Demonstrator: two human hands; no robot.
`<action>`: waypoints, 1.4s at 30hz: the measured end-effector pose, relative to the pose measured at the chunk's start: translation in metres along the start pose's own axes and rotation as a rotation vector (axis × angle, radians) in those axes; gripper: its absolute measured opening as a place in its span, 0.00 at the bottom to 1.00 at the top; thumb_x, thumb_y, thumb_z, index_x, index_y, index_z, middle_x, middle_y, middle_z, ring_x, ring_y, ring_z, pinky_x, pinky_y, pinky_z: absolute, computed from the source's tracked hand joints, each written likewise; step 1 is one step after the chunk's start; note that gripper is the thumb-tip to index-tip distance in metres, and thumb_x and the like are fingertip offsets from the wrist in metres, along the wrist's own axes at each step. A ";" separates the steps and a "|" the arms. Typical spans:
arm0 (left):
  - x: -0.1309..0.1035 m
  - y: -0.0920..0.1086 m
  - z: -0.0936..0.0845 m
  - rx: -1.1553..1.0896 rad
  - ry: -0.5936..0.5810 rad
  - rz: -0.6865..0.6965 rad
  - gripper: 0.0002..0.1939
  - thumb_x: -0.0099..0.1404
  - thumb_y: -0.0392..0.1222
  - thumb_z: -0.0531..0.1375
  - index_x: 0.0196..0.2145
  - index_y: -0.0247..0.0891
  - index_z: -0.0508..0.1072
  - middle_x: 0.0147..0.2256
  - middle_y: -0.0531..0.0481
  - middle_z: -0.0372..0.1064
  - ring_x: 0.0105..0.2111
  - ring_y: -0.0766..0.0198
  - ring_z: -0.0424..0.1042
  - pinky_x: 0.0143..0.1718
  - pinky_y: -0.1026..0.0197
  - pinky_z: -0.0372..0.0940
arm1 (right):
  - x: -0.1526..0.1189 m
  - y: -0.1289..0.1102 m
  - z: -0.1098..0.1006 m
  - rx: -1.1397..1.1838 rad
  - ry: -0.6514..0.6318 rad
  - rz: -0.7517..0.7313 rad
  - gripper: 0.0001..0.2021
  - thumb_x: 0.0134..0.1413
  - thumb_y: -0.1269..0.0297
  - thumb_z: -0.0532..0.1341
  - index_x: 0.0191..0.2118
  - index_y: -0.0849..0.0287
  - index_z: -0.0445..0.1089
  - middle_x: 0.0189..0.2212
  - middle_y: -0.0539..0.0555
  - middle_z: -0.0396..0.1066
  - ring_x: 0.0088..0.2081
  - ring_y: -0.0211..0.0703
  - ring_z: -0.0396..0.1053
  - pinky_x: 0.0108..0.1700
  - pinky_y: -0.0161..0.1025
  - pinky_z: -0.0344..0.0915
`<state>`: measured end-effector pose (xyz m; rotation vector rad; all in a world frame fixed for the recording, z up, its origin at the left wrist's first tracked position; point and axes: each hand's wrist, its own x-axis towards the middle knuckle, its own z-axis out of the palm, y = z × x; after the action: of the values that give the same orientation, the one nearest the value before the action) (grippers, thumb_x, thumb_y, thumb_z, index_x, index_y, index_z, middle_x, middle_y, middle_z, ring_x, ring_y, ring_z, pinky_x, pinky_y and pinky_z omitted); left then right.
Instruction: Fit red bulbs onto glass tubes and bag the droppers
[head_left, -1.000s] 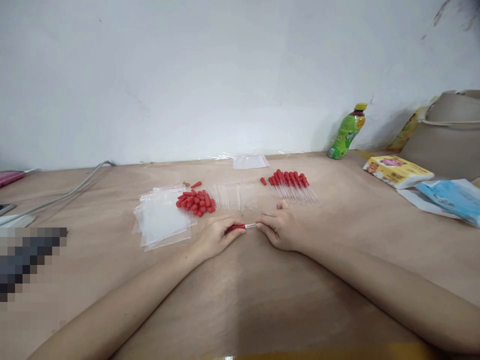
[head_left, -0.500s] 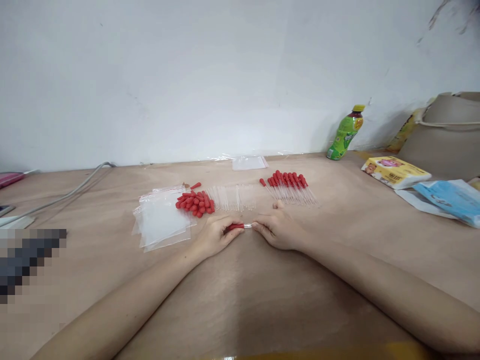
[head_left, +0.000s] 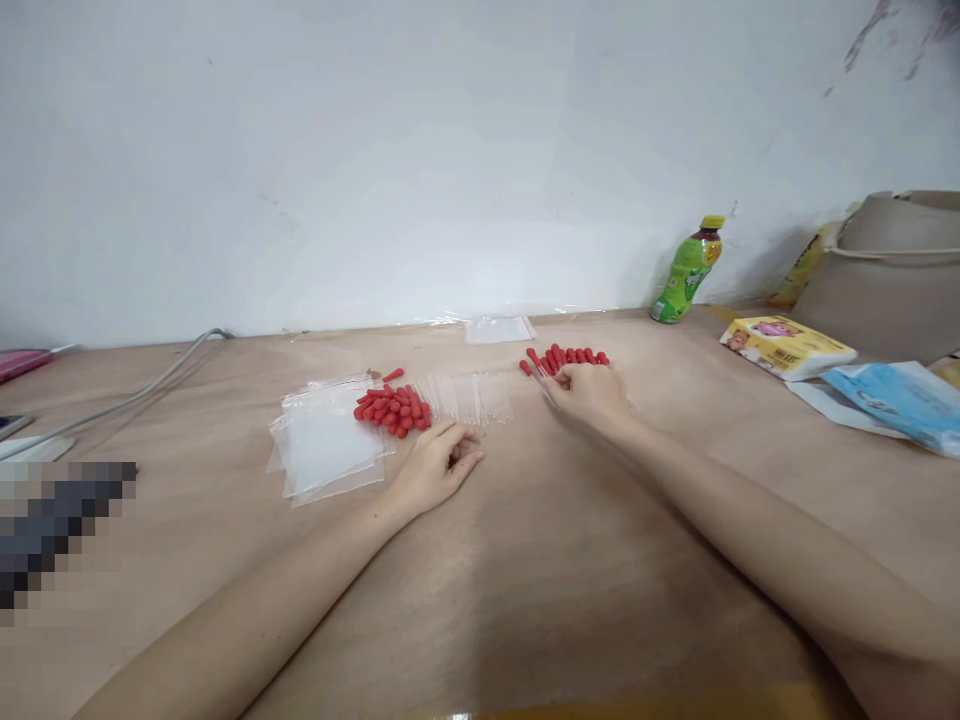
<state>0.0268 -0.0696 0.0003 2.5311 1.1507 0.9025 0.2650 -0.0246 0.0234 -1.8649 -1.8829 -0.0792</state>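
My right hand (head_left: 589,392) pinches a dropper (head_left: 533,355), a clear tube with a red rubber bulb, over the row of assembled droppers (head_left: 576,355). Its fingers and wrist hide most of that row's tubes. My left hand (head_left: 442,462) rests on the table with the thumb and fingers apart and nothing visible between them. Just beyond it lie a heap of loose red rubber bulbs (head_left: 391,408) and a row of bare clear tubes (head_left: 469,396). One single red bulb (head_left: 394,375) lies behind the heap.
Clear zip bags (head_left: 330,445) are stacked left of the bulbs, with another bag (head_left: 499,329) near the wall. A green bottle (head_left: 686,275), a yellow tissue pack (head_left: 787,342), a blue packet (head_left: 900,400) and a beige bin (head_left: 885,285) stand right. A grey cable (head_left: 161,382) runs left.
My right hand has moved right and away from me, carrying the dropper from my left hand to the assembled row. The left hand has let go of the bulb and stays in place.
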 end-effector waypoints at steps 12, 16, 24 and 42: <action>0.000 -0.002 0.000 -0.007 -0.005 0.018 0.05 0.61 0.38 0.55 0.30 0.36 0.69 0.28 0.51 0.62 0.24 0.70 0.63 0.27 0.65 0.61 | 0.019 -0.010 0.024 -0.255 -0.085 0.045 0.15 0.49 0.60 0.51 0.23 0.62 0.70 0.23 0.61 0.70 0.28 0.50 0.65 0.37 0.49 0.47; 0.000 -0.002 0.000 0.005 -0.016 0.014 0.05 0.61 0.38 0.55 0.30 0.36 0.69 0.28 0.51 0.63 0.24 0.70 0.63 0.27 0.66 0.61 | 0.019 -0.012 0.022 -0.222 -0.123 0.069 0.13 0.48 0.61 0.51 0.25 0.63 0.70 0.24 0.62 0.70 0.29 0.50 0.66 0.37 0.48 0.47; 0.001 0.001 -0.001 0.017 -0.010 0.011 0.06 0.61 0.39 0.55 0.29 0.36 0.69 0.27 0.51 0.63 0.24 0.70 0.63 0.26 0.66 0.61 | 0.017 -0.005 0.015 -0.228 -0.160 0.102 0.18 0.47 0.51 0.52 0.25 0.62 0.69 0.26 0.60 0.69 0.33 0.52 0.65 0.40 0.47 0.47; 0.039 -0.054 -0.063 0.329 0.207 -0.262 0.07 0.59 0.40 0.53 0.30 0.37 0.70 0.30 0.47 0.66 0.33 0.60 0.66 0.33 0.60 0.62 | -0.027 -0.022 0.025 0.001 0.059 -0.183 0.14 0.52 0.58 0.51 0.24 0.59 0.66 0.23 0.52 0.70 0.27 0.40 0.64 0.39 0.43 0.44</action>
<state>-0.0250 -0.0079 0.0438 2.4824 1.7778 0.9926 0.2350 -0.0422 -0.0020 -1.6672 -2.0082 -0.1918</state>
